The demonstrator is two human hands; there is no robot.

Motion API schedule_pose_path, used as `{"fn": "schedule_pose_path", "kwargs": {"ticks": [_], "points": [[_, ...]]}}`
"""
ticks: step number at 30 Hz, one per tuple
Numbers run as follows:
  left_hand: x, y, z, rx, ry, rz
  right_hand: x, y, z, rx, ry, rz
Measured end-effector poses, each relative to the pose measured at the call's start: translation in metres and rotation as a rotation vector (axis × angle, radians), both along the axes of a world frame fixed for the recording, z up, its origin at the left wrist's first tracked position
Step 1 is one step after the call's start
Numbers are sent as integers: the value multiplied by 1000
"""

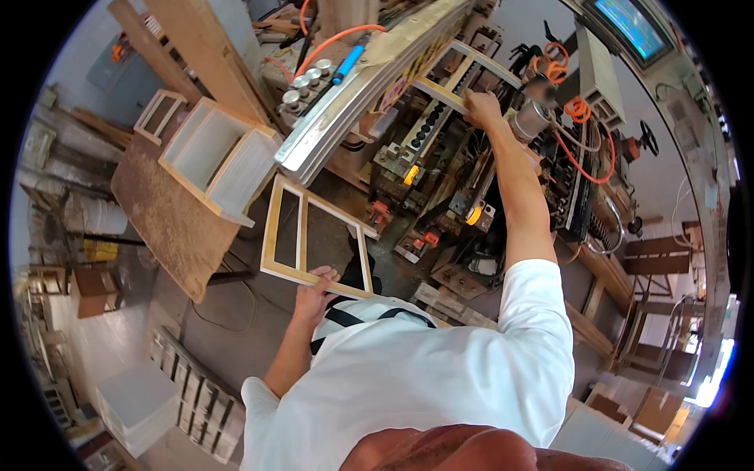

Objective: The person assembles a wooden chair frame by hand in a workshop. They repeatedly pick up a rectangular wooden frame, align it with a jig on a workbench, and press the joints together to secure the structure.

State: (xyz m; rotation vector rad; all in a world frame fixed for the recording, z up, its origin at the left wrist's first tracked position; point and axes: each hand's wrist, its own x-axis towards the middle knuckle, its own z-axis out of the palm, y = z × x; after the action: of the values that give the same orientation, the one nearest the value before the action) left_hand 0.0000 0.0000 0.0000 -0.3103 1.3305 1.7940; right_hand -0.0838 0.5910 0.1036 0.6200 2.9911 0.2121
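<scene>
Head view, left to right: a white box [210, 153] rests on a dusty board [165, 212]. Left hand [314, 286] is clamped on the lower rail of a wooden frame [302, 235], held low beside the body; it looks light, stiff, thin-railed, best gripped at a rail. Right hand [481, 106] closes on a second frame [459, 74] lying on the machine [440, 180], with orange hoses [577, 137] crowding close.

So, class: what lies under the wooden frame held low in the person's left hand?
Through the openings of the wooden frame, held by the left hand, the dark workshop floor shows. The person's dark shoe sits below its right rail. Whatever is under the rails themselves is hidden.
</scene>
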Motion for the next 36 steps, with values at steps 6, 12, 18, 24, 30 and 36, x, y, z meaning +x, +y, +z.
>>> {"fn": "schedule_pose_path", "kwargs": {"ticks": [6,12,18,24,30,36], "points": [[-7,-35,46,39,176,11,1,-10,2,-2,34,24],[-58,-107,90,-48,475,-4,5,7,-14,62,63,-21],[-162,-182,95,-6,593,441,-4,-22,6,41,62,-166],[-295,-230,64,280,489,460,4,-136,10,-193,743,-98],[-442,-207,32,315,403,334,38,-275,-34,-734,903,-233],[-492,-172,61,-1002,550,-222,121,-391,-109,-716,733,-508]]}}
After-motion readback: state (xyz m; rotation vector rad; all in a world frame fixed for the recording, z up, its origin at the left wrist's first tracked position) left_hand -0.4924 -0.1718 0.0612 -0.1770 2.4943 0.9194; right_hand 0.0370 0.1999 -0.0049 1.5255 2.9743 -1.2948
